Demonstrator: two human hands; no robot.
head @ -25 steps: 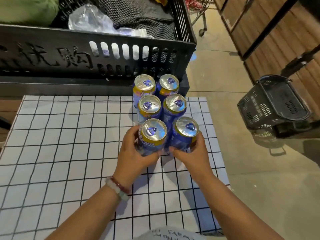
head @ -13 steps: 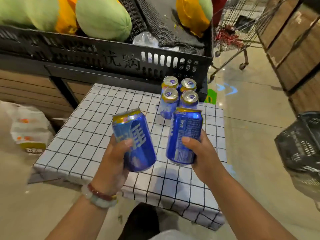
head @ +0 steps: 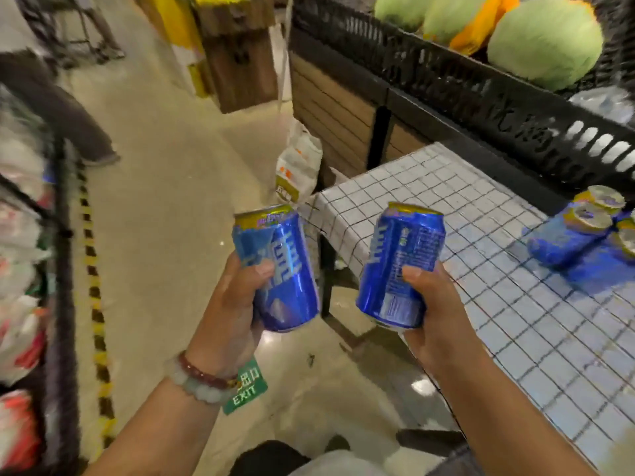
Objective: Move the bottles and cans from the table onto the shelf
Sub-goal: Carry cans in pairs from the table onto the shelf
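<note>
Two blue cans lifted clear of the table, one in each hand, above a shiny tan floor. Left hand (head: 237, 304) wrapped round the left can (head: 278, 269), thumb pressed across its printed face, fingers curled behind; can tilted a little, gold rim leaning away to the left. Right hand (head: 436, 310) gripping the right can (head: 400, 266) from its right side, thumb laid on the label, can tipped slightly with its top toward the right. Both cans held apart, a gap of bare floor between them. Beaded bracelets (head: 202, 381) on the left wrist, pale beads beside dark red ones, just above a green EXIT floor sticker (head: 245, 389). To the right of the right hand, the table (head: 515, 321) under a white cloth with a dark grid, its near corner just behind the right can. Further right, near the frame's edge, the remaining cans (head: 580, 228) standing close together on the cloth, blurred, exact number hard to tell. Beyond them, a black plastic crate (head: 446, 80) with slotted sides, green melons (head: 546, 42) and an orange wrapper inside it. Ahead of the left hand, a white printed bag (head: 297, 166) slumped against a wooden-slatted stand. Far to the left of the left hand, a dark shelf (head: 60, 269) stocked with blurred white and red packets, a yellow-and-black striped strip (head: 92, 269) on the floor alongside it.
</note>
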